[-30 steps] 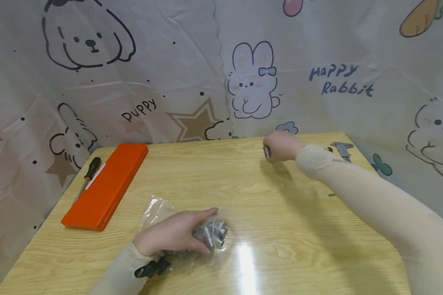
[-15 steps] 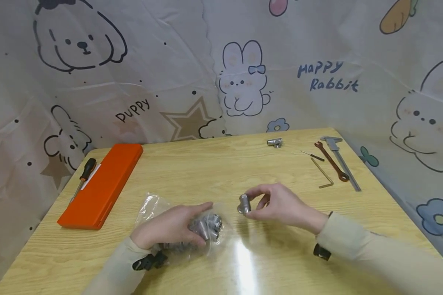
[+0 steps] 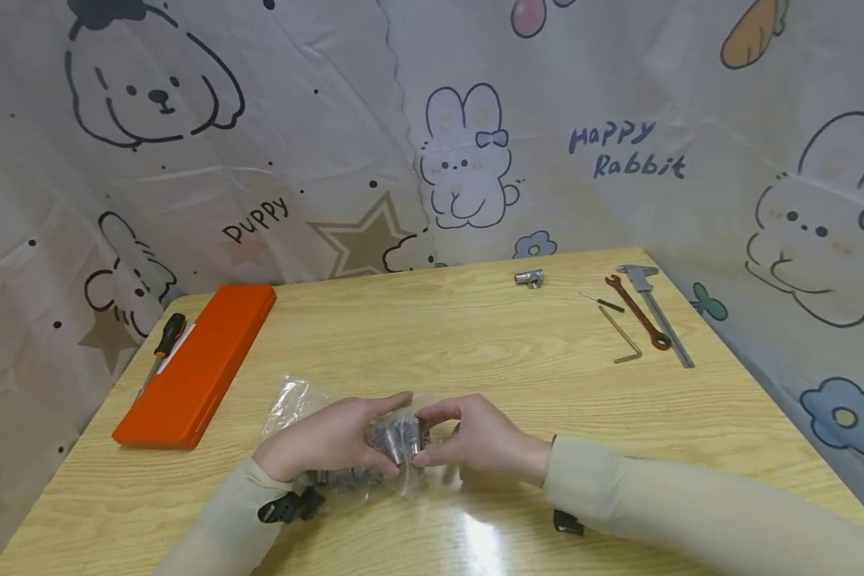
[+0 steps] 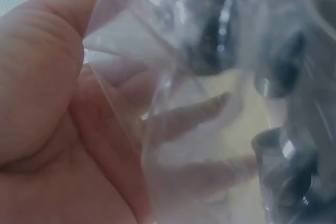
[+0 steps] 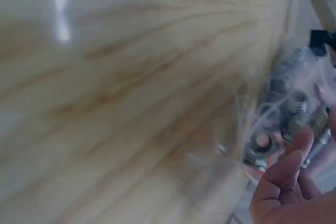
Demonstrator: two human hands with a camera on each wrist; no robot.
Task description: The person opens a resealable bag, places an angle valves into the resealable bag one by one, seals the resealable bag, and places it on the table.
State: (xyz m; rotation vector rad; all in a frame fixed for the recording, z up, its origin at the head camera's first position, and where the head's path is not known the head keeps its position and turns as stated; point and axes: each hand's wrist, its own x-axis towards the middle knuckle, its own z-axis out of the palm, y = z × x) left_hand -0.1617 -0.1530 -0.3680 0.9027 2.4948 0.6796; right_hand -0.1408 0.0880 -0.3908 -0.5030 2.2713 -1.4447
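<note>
A clear plastic bag of silvery metal pipe fittings lies near the front of the table. My left hand holds it from the left, thumb and fingers spread around its sides. In the left wrist view, fingers show through the plastic, beside blurred fittings. My right hand pinches a metal pipe fitting between thumb and fingertips at the bag's right end. The right wrist view shows threads on fittings by the right fingers; whether the pinched one is inside the bag I cannot tell.
Another T-shaped fitting lies at the back. On the right are a caliper, a wrench, a small screwdriver and a hex key. An orange case and a larger screwdriver lie left.
My right hand has come from the back of the table to the bag, bringing a fitting. The fitting at the back came into view as that arm moved away. The left hand stays on the bag.
</note>
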